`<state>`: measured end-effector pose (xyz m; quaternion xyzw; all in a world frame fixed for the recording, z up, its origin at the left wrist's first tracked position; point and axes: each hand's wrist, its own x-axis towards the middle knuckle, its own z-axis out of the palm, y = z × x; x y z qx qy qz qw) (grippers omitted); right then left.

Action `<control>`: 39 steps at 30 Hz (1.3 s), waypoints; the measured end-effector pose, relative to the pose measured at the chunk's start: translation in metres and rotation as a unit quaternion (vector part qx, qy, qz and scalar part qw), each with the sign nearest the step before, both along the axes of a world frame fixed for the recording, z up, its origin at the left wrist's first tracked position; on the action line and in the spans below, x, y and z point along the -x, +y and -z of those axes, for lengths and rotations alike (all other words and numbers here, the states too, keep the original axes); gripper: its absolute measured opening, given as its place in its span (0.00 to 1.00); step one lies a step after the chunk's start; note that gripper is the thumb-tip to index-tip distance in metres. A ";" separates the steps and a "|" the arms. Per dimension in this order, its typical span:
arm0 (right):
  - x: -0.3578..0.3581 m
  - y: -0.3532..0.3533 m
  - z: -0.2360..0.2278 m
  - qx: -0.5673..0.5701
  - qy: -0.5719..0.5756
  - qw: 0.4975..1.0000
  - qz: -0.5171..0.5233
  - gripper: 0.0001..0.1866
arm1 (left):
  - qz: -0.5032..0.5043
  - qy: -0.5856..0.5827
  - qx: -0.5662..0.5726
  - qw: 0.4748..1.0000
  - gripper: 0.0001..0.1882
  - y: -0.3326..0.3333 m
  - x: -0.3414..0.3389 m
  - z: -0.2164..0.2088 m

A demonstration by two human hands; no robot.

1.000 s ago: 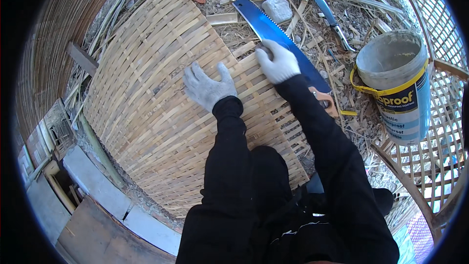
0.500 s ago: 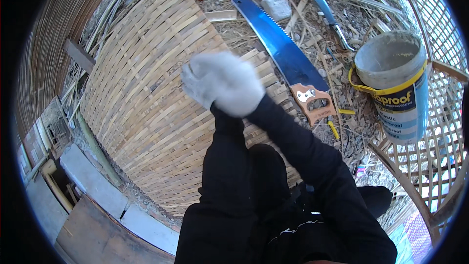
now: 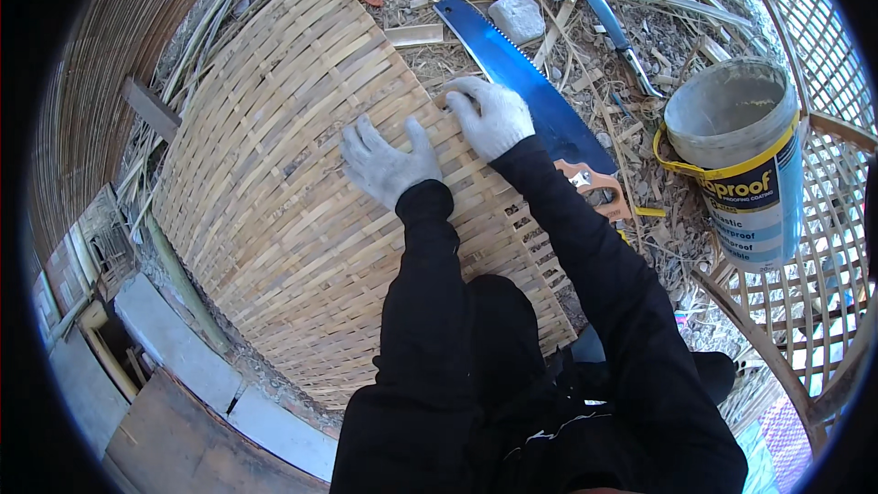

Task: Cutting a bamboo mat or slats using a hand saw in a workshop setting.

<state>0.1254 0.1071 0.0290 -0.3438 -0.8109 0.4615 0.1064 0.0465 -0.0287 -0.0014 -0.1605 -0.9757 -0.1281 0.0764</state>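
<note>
A large woven bamboo mat point(image 3: 274, 155) lies on the ground in front of me, made of pale split strips. Both my hands wear whitish gloves. My left hand point(image 3: 389, 163) rests on the weave with its fingers spread, holding nothing. At the mat's right edge, my right hand point(image 3: 494, 117) is closed, its thumb and fingers pinching the border; the fingertips are partly hidden. Just beyond it lies a handsaw point(image 3: 521, 59) with a blue blade, and my right sleeve covers part of its wooden handle point(image 3: 594, 190).
On the right stands a bucket point(image 3: 730, 114) with a yellow rim, beside a lattice of woven strips point(image 3: 777, 302). A blue-handled tool point(image 3: 604, 14), a stone point(image 3: 518, 18) and bamboo scraps lie at the back. Grey slabs point(image 3: 174, 334) border the lower left.
My hands were together over the mat, the right one blurred across the left. Now they are apart: the right has moved to the mat's right edge, and the left lies spread on the weave.
</note>
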 end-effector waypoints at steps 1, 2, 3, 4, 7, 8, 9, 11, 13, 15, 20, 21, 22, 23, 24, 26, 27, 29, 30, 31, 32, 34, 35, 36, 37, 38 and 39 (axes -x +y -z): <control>0.003 0.001 0.002 -0.020 0.015 1.000 0.010 0.14 | -0.002 -0.001 0.000 1.000 0.40 -0.001 0.000 0.002; 0.006 0.005 0.003 -0.018 0.017 1.000 0.008 0.14 | -0.004 0.001 0.002 1.000 0.40 -0.002 0.000 0.001; 0.007 0.012 0.004 0.004 0.038 0.999 -0.012 0.14 | 0.001 0.003 -0.005 1.000 0.40 -0.002 0.000 0.002; 0.008 0.019 0.006 0.026 0.058 0.997 -0.032 0.14 | 0.006 0.006 -0.013 1.000 0.40 -0.002 -0.001 0.003; 0.018 0.045 0.010 0.032 0.059 0.995 -0.077 0.13 | -0.001 -0.002 -0.006 1.000 0.41 0.008 -0.004 0.003; 0.021 0.048 0.010 0.037 0.056 0.993 -0.101 0.13 | -0.003 -0.001 -0.006 1.000 0.41 0.007 -0.004 0.001; 0.023 0.049 0.009 0.026 0.051 0.995 -0.085 0.14 | -0.002 0.009 -0.007 1.000 0.39 0.008 -0.005 0.000; 0.022 0.051 0.008 0.045 0.087 0.995 -0.035 0.13 | -0.005 0.017 -0.010 1.000 0.38 0.009 -0.005 0.000; 0.014 0.061 0.003 0.157 0.160 0.974 0.038 0.15 | -0.008 0.020 -0.007 1.000 0.37 0.010 -0.004 0.002; -0.002 0.063 -0.028 0.353 0.162 0.907 0.164 0.18 | -0.013 0.020 -0.014 1.000 0.37 0.003 0.002 -0.003; -0.106 0.107 -0.040 0.531 0.301 0.732 0.304 0.18 | -0.004 0.007 -0.051 0.999 0.35 0.008 -0.002 -0.008; -0.117 0.090 -0.058 0.553 0.240 0.737 0.305 0.21 | -0.004 0.017 -0.038 0.999 0.34 -0.001 0.000 -0.007; -0.150 0.086 -0.048 0.610 0.219 0.730 0.216 0.23 | 0.002 0.025 -0.034 0.999 0.34 -0.003 0.001 -0.005; -0.183 0.083 -0.039 0.656 0.197 0.718 0.124 0.24 | -0.002 0.028 -0.040 0.999 0.34 -0.002 0.001 -0.004; -0.197 0.054 -0.055 0.634 0.111 0.749 0.157 0.24 | -0.003 0.028 -0.030 0.999 0.34 -0.006 -0.001 -0.001; -0.236 0.019 -0.066 0.590 -0.011 0.799 0.116 0.23 | -0.001 0.033 -0.032 0.999 0.35 -0.002 -0.003 0.003; -0.248 0.000 -0.073 0.571 -0.038 0.814 0.102 0.23 | 0.000 0.028 -0.030 0.999 0.36 -0.002 -0.001 0.004; -0.267 -0.036 -0.072 0.580 -0.045 0.808 0.095 0.23 | 0.009 0.034 -0.030 0.999 0.38 0.000 0.000 0.010; -0.272 -0.053 -0.070 0.588 -0.031 0.803 0.090 0.23 | 0.006 0.035 -0.040 0.999 0.38 0.001 0.000 0.010; -0.274 -0.071 -0.068 0.596 -0.003 0.798 0.089 0.22 | 0.006 0.036 -0.051 0.998 0.38 0.004 -0.002 0.014; -0.273 -0.089 -0.069 0.607 0.028 0.790 0.083 0.22 | 0.012 0.050 -0.050 0.997 0.38 0.000 0.000 0.014; -0.280 -0.104 -0.067 0.585 0.049 0.808 0.045 0.22 | 0.014 0.041 -0.066 0.997 0.37 0.005 0.001 0.017; -0.281 -0.108 -0.068 0.561 0.055 0.826 0.009 0.21 | 0.021 0.058 -0.073 0.995 0.37 0.008 0.005 0.018; -0.283 -0.116 -0.077 0.558 0.072 0.827 0.009 0.21 | 0.020 0.066 -0.075 0.995 0.36 0.006 0.007 0.022; -0.282 -0.120 -0.089 0.512 0.067 0.856 -0.019 0.21 | 0.018 0.076 -0.077 0.994 0.35 0.002 0.009 0.022; -0.287 -0.123 -0.099 0.464 0.056 0.883 -0.042 0.21 | 0.028 0.083 -0.080 0.993 0.35 -0.010 0.012 0.029; -0.296 -0.126 -0.101 0.423 0.051 0.900 -0.094 0.21 | 0.078 0.069 -0.141 0.984 0.34 -0.031 0.019 0.031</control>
